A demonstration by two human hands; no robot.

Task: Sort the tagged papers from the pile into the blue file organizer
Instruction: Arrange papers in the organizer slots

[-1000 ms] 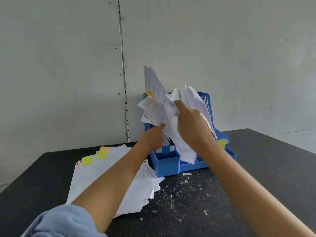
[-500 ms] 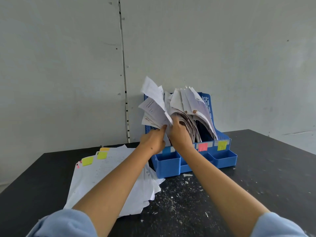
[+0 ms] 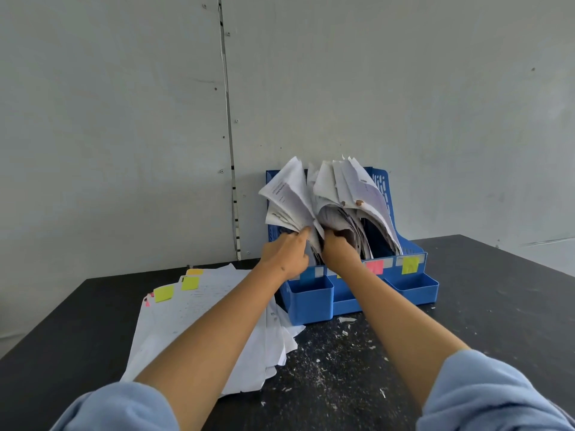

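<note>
The blue file organizer [image 3: 413, 286] stands against the wall, stuffed with upright white papers [image 3: 351, 191]. Pink and yellow tags mark its front slots. My left hand [image 3: 284, 253] holds back the left bunch of sheets [image 3: 287, 194], fingers pressed against them. My right hand [image 3: 337, 247] reaches into the slot beside it, its fingers curled among the papers and partly hidden. The pile of tagged papers [image 3: 193, 309] lies flat on the table to the left, with yellow, orange and pink tags at its far edge.
The dark table [image 3: 482, 321] carries scattered white paper scraps in front of the organizer. A grey wall rises directly behind. Small front bins of the organizer sit near my wrists.
The sheet my right hand held high has gone down into the organizer. My right hand dropped low into the slot, and my left hand stayed on the left bunch.
</note>
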